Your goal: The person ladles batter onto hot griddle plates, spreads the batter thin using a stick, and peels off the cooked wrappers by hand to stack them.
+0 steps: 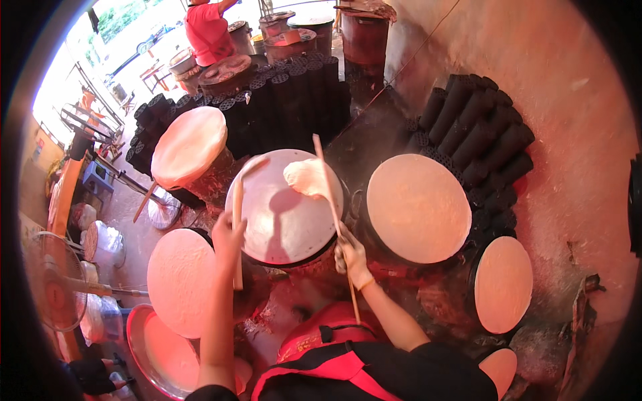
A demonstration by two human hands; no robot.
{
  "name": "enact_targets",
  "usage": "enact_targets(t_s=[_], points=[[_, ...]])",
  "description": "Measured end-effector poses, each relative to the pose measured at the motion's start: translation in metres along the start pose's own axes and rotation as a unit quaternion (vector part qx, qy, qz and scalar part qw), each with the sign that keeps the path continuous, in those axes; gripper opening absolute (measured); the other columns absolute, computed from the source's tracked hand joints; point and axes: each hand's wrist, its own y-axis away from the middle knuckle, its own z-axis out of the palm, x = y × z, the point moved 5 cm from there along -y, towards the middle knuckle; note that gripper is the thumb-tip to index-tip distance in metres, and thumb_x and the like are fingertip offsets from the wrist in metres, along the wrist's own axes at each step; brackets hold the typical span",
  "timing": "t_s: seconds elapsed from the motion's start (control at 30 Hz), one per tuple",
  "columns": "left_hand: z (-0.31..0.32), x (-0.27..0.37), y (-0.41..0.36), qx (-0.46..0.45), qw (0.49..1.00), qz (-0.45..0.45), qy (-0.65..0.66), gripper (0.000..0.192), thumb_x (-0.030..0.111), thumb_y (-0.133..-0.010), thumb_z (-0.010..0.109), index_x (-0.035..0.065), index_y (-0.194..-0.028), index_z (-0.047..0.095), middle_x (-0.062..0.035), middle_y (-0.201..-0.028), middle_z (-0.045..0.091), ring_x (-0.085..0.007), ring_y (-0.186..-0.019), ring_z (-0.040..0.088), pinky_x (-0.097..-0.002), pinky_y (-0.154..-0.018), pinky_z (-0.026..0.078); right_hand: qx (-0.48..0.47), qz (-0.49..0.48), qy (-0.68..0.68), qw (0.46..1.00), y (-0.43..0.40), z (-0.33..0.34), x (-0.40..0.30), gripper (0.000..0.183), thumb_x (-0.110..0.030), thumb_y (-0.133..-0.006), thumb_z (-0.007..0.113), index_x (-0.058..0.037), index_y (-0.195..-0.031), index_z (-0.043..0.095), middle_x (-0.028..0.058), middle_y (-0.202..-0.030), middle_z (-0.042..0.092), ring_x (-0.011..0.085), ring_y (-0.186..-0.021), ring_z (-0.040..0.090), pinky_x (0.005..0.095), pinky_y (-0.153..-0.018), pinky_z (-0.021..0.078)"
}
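My left hand (228,240) grips a flat wooden stick (238,225), held at the left edge of a round metal griddle (281,220). A blurred pale end shows near that stick's top. My right hand (353,255), in a light glove, is closed on a long thin wooden stick (328,185) that slants over the griddle. A folded piece of pale dough or thin pancake (306,177) lies against this stick above the griddle's upper right. Round pale sheets cover the griddle to the right (419,208) and the one at lower left (180,280). The griddle's bare surface shows dark shadows.
Stacked perforated coal briquettes (296,105) stand behind the griddles, with more (476,130) by the right wall. Another pale-topped round (190,145) is at upper left. A basin of pale batter (170,351) and a fan (57,283) are at left. A person in red (208,30) stands beyond.
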Motion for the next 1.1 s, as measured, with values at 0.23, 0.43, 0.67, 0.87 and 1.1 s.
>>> enact_targets(t_s=[0.23,0.43,0.67,0.87,1.1], points=[[-0.030,-0.007,0.123,-0.044,0.885,-0.247,0.392,0.015,0.022,-0.099,0.059,0.0091,-0.095,0.050,0.0036,-0.063,0.041,-0.0077,-0.044,0.037,-0.0234,-0.037,0.029,0.095,-0.081,-0.003,0.992,-0.022,0.072,0.063,0.044,-0.027,-0.102,0.056,-0.0311,-0.146,0.048,-0.0036,-0.059,0.041,0.0079,-0.038,0.034,0.0268,-0.033,0.0283],[-0.055,-0.033,0.173,-0.096,0.749,-0.327,0.568,0.016,0.021,-0.100,0.055,0.0134,-0.088,0.047,0.0048,-0.059,0.036,-0.0065,-0.041,0.030,-0.0232,-0.037,0.026,0.110,-0.066,0.063,0.990,-0.085,0.139,0.024,0.027,-0.033,-0.100,0.056,-0.0175,-0.122,0.058,-0.0025,-0.062,0.045,0.0093,-0.040,0.038,0.0276,-0.036,0.0334],[-0.106,-0.086,0.213,-0.106,0.754,-0.417,0.496,0.027,0.023,-0.097,0.063,0.0130,-0.078,0.046,0.0069,-0.052,0.032,-0.0064,-0.038,0.029,-0.0234,-0.037,0.029,0.127,-0.035,0.014,0.991,-0.013,0.077,0.042,0.036,-0.026,-0.101,0.054,-0.0370,-0.135,0.058,-0.0036,-0.055,0.042,0.0095,-0.033,0.033,0.0275,-0.031,0.0254],[-0.132,-0.101,0.234,0.001,0.843,-0.373,0.387,0.022,0.018,-0.092,0.070,0.0107,-0.084,0.051,0.0026,-0.066,0.045,-0.0078,-0.052,0.041,-0.0248,-0.044,0.034,0.117,-0.029,0.070,0.990,-0.038,0.118,0.051,0.020,-0.033,-0.100,0.058,-0.0228,-0.116,0.064,-0.0022,-0.057,0.043,0.0100,-0.035,0.036,0.0290,-0.032,0.0303],[-0.108,-0.113,0.255,0.061,0.838,-0.381,0.387,0.016,0.016,-0.091,0.070,0.0101,-0.090,0.056,0.0028,-0.073,0.051,-0.0079,-0.056,0.043,-0.0232,-0.046,0.034,-0.001,0.023,0.207,0.978,-0.076,0.159,0.028,0.024,-0.040,-0.099,0.059,-0.0176,-0.107,0.061,-0.0014,-0.059,0.044,0.0100,-0.036,0.035,0.0280,-0.035,0.0291]])
